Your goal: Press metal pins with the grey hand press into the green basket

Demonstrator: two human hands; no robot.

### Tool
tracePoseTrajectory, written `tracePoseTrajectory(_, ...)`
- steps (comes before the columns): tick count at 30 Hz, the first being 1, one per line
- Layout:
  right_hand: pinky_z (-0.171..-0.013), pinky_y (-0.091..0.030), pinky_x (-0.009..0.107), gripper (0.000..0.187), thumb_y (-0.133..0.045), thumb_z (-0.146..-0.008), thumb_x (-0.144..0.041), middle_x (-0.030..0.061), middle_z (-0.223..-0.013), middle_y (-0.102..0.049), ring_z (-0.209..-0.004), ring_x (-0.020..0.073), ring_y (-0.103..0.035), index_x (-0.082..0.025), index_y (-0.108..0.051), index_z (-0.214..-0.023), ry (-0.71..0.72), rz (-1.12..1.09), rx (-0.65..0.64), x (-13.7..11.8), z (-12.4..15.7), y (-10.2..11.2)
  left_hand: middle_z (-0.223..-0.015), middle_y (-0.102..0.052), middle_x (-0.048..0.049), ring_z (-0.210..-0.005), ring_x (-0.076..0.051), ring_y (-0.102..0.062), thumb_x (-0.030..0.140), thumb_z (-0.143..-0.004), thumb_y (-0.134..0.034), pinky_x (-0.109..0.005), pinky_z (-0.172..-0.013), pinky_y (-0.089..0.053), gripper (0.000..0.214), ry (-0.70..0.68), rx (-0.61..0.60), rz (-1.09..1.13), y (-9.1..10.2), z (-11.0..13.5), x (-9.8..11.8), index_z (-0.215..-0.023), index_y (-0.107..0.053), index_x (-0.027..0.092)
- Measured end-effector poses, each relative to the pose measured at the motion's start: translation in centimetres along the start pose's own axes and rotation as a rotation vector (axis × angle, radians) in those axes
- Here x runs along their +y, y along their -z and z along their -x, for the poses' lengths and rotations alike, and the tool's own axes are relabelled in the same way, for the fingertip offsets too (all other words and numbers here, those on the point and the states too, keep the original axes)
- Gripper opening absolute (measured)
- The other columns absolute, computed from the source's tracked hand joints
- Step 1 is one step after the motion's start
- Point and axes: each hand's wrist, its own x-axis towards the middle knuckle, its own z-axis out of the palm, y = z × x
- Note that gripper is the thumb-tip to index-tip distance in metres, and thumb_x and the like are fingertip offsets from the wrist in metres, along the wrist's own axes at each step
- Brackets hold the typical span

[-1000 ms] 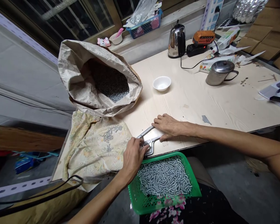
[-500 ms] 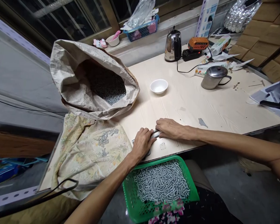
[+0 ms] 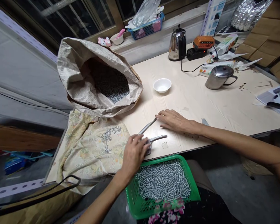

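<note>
Near the table's front edge lies a grey metal tool (image 3: 159, 137) with two slim arms spread apart and a dark loop, much like opened scissors. My left hand (image 3: 133, 152) hovers over its left part, fingers apart and slightly bent, hiding where the arms meet. Fingertips of my right hand (image 3: 174, 119) touch or nearly touch the tip of the upper arm; its fingers are stretched out. Below the hands, a green plastic basket (image 3: 194, 182) on my lap holds many small silvery metal pieces (image 3: 164, 180), ridged like threaded inserts.
A large woven sack (image 3: 71, 74) gapes at the left, with more metal pieces inside. Several pieces (image 3: 106, 138) lie on a floral cloth (image 3: 84, 155). Behind stand a white bowl (image 3: 162, 85), a lidded metal mug (image 3: 216, 81), a kettle (image 3: 177, 45) and an orange battery on its charger (image 3: 203, 43).
My hands have moved apart, the left one back toward me and the right one slightly away. The tool's two arms, mostly covered before, now show spread apart. The view has shifted a little.
</note>
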Motion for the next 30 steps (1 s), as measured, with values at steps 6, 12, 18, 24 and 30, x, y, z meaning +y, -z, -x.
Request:
tracePoseTrajectory(6,-0.077,-0.04,0.034,0.019,-0.043,-0.095,-0.016,0.0109,-0.101,-0.06,-0.09,0.022,-0.049,-0.016,-0.062,-0.098,0.068,0.028,-0.052,-0.4,-3.5,-1.8,-0.141,-0.05,-0.0164,-0.134,-0.032,-0.04,0.039,-0.093,-0.051,-0.055,-0.107,-0.042,0.047,-0.055,-0.11,0.045,-3.9,1.0,4.1,-0.134,-0.05,0.015)
tracePoseTrajectory(12,-0.076,-0.041,0.03,0.018,-0.045,-0.096,-0.018,0.0088,-0.098,-0.059,-0.09,0.019,-0.05,-0.015,-0.062,-0.093,0.153,-0.006,-0.039,1.3,-5.7,-1.5,-0.139,-0.052,-0.0145,-0.132,-0.028,-0.043,0.034,-0.096,-0.046,-0.051,-0.108,-0.042,0.042,-0.028,-0.065,0.16,-4.2,0.8,4.5,-0.134,-0.049,0.016)
tracePoseTrajectory(18,-0.081,-0.041,0.034,0.028,-0.055,-0.093,-0.032,0.0117,-0.114,-0.056,-0.096,0.0215,-0.05,-0.016,-0.058,-0.116,0.119,-0.033,0.096,-1.7,-2.0,-0.4,-0.104,-0.061,-0.0094,-0.099,-0.024,-0.054,0.029,-0.094,-0.052,-0.041,-0.084,-0.052,0.018,0.178,0.067,-0.02,-0.7,2.8,0.9,-0.1,-0.067,0.02)
tracePoseTrajectory(24,-0.077,-0.036,0.034,0.018,-0.051,-0.095,-0.032,0.0063,-0.093,-0.059,-0.088,0.0198,-0.049,-0.018,-0.062,-0.091,0.209,-0.098,-0.033,-3.6,0.7,-1.9,-0.084,-0.06,-0.0066,-0.084,-0.023,-0.049,0.02,-0.093,-0.05,-0.038,-0.074,-0.047,0.019,0.166,-0.155,-0.212,-0.1,3.4,-1.1,-0.082,-0.065,0.019)
tracePoseTrajectory(30,-0.072,-0.036,0.033,0.02,-0.044,-0.097,-0.024,0.0057,-0.087,-0.059,-0.081,0.0192,-0.05,-0.018,-0.061,-0.087,0.134,-0.103,0.044,-2.9,0.0,-2.8,-0.083,-0.061,-0.0063,-0.081,-0.022,-0.052,0.02,-0.095,-0.046,-0.036,-0.07,-0.045,0.023,0.092,-0.161,-0.177,1.9,4.7,2.2,-0.081,-0.064,0.02)
